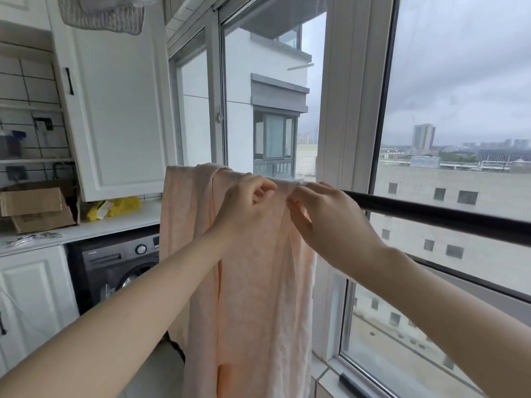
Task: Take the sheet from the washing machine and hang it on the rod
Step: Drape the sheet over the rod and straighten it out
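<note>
A pale peach sheet (258,297) hangs draped over the black rod (436,215), which runs from the middle of the view to the right edge in front of the window. The sheet's folds fall straight down past the bottom of the view. My left hand (247,202) pinches the sheet's top fold at the rod. My right hand (324,219) pinches the same fold just to its right, where the bare rod begins. The dark washing machine (115,271) stands under the counter at lower left, its door partly hidden behind my left forearm.
White cupboards (115,110) and a counter (86,229) with a cardboard box (37,208) and a yellow bag (120,206) fill the left. Large windows (459,110) stand just behind the rod. A mesh basket (103,15) hangs overhead at top left.
</note>
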`<state>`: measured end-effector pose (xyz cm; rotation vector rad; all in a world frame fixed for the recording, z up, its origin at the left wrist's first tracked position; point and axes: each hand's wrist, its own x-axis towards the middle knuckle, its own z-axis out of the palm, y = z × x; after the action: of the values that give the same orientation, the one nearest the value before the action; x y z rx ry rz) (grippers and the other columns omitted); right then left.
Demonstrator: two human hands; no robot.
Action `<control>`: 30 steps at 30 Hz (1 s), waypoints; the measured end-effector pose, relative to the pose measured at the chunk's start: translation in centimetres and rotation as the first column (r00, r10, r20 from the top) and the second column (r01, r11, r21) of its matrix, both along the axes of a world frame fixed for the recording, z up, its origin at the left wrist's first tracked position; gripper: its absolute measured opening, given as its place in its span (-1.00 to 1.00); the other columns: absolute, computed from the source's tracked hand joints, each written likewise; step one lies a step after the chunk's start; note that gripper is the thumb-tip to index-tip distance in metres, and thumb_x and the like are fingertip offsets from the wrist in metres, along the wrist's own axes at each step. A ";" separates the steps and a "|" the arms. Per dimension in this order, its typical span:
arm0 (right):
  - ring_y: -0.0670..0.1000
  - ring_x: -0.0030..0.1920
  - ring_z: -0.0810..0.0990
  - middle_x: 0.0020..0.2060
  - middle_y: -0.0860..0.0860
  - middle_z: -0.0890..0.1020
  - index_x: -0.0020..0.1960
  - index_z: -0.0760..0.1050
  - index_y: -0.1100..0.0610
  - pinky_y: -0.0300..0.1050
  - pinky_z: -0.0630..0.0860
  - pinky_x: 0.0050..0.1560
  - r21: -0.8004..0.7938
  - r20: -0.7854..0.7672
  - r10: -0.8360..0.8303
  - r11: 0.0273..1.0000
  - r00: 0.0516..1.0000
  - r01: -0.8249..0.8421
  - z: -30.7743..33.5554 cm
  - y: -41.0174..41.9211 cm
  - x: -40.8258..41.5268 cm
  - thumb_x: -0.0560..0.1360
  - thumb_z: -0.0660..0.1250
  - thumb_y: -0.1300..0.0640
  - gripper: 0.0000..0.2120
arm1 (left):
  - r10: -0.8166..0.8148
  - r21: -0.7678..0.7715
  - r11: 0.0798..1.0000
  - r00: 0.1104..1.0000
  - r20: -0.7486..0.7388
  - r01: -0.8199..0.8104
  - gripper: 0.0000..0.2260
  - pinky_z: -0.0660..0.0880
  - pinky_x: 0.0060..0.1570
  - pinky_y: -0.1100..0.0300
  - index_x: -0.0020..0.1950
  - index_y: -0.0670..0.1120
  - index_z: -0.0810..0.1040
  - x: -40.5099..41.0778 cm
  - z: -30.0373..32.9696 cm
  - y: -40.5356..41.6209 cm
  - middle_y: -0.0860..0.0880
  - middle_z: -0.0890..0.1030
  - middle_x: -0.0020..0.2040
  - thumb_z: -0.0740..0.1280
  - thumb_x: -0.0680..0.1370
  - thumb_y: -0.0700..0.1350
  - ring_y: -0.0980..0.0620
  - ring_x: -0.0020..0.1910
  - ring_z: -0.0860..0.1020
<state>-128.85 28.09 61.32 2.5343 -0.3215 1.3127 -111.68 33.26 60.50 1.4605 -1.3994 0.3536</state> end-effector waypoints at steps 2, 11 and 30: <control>0.04 -0.15 0.52 -0.26 -0.02 0.58 -0.10 0.58 0.13 0.00 0.54 -0.28 -0.075 0.004 -0.066 0.995 0.998 0.066 0.3 -0.5 1.1 0.60 0.19 0.11 -0.78 | 0.054 0.009 0.998 0.997 0.062 -0.055 -0.84 0.37 -0.03 0.52 0.10 -0.10 0.59 2.2 0.1 -0.4 0.05 0.55 0.01 0.29 0.56 -0.23 0.28 -0.03 0.48; 0.08 0.06 0.49 -0.07 -0.01 0.61 0.07 0.56 0.09 -0.01 0.46 0.04 -0.153 -0.057 -0.291 0.948 0.955 0.280 0.8 -0.8 10.0 0.57 0.23 0.05 -0.81 | 0.058 0.047 0.997 0.978 0.198 -0.069 -0.66 0.26 0.37 0.27 0.34 -0.13 0.48 13.6 -1.2 -1.9 0.00 0.48 0.32 0.22 0.57 -0.29 0.10 0.36 0.37; 0.13 0.01 0.51 -0.01 0.05 0.51 0.03 0.47 0.13 -0.05 0.30 -0.18 -0.052 -0.150 -0.510 0.859 0.847 0.509 2.4 -4.6 27.2 0.59 0.16 0.16 -0.88 | 0.010 0.003 1.000 0.969 0.249 -0.011 -0.65 0.35 0.27 0.17 0.30 -0.14 0.48 32.1 -0.8 -6.8 -0.07 0.52 0.23 0.17 0.54 -0.33 -0.04 0.25 0.45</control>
<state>-101.63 23.48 63.68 2.2895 -0.8803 0.8942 -79.61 26.48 59.65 1.4651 -1.5922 0.5562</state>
